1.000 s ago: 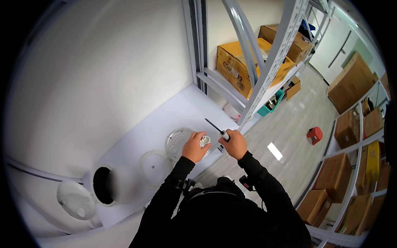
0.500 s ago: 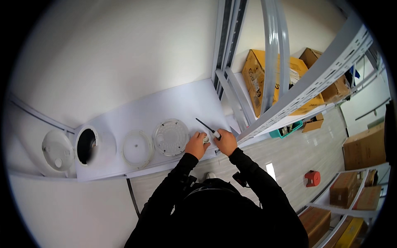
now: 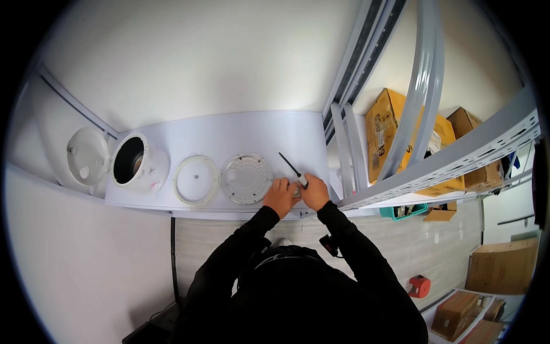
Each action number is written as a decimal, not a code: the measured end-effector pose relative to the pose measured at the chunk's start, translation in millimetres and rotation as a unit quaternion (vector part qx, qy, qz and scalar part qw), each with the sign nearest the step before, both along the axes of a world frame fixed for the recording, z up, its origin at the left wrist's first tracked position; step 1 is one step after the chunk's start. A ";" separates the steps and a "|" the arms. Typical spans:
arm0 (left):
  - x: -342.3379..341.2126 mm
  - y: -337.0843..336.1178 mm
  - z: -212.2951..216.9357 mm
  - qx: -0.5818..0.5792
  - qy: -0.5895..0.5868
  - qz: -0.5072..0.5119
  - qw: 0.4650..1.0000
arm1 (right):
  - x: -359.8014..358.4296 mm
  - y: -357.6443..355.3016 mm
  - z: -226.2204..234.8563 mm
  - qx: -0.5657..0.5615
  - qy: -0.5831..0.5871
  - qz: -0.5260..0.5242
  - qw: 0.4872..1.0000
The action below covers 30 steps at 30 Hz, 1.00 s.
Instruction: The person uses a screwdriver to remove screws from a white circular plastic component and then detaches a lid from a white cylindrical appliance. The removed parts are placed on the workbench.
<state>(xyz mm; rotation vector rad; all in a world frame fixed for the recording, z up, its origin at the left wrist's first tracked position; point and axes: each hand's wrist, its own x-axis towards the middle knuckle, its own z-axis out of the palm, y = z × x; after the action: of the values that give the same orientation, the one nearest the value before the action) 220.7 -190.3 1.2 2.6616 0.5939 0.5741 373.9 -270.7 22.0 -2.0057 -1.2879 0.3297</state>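
Note:
My right hand (image 3: pixel 314 192) is closed around the pale handle of a screwdriver (image 3: pixel 290 164), whose dark shaft points away and to the left. My left hand (image 3: pixel 281 198) pinches a small round whitish part (image 3: pixel 296 191), partly covered by the fingers. Fingertips of both hands come close together around this part, above the table's front edge. Just left of my left hand, a round perforated white plate (image 3: pixel 247 179) lies flat on the white table (image 3: pixel 229 123). Beside it lies a white ring (image 3: pixel 181 192) with a few tiny dark pieces inside its outline.
A white cylindrical housing (image 3: pixel 150 169) with a dark opening stands at the table's left, by a round white lid (image 3: pixel 87 157). Metal shelf uprights (image 3: pixel 358 63) rise at right, near a yellow carton (image 3: pixel 385 135). A red stool (image 3: pixel 420 286) stands on the floor.
My head view has turned, shifting the scene in the picture. My hands have come closer together around the small part; the screwdriver stays in my right hand.

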 end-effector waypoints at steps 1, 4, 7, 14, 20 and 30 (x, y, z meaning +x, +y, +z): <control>0.9 1.9 -0.6 0.016 -0.005 -0.001 1.000 | 1.6 4.7 0.1 0.002 0.000 0.005 1.000; -0.6 0.2 -2.1 0.085 0.016 0.022 0.996 | 4.1 14.2 0.6 -0.006 0.015 0.032 0.999; -7.5 1.6 -4.2 0.123 0.045 0.041 0.991 | -0.8 22.8 6.2 -0.017 0.068 0.045 0.997; -14.2 10.5 -3.0 0.126 0.066 0.041 0.989 | -1.4 31.2 9.9 -0.037 0.092 0.082 0.992; -19.5 11.6 6.4 0.106 0.055 0.045 0.992 | -1.4 33.7 17.2 0.041 0.095 0.058 0.993; -50.2 19.5 47.8 0.025 -0.086 0.033 0.995 | -38.2 39.3 91.5 0.078 0.172 0.078 0.979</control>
<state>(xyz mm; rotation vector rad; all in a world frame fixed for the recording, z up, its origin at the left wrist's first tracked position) 170.5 -170.8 49.0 2.6126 0.6268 0.8369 335.7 -231.4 113.5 -1.6344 -1.2098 0.6034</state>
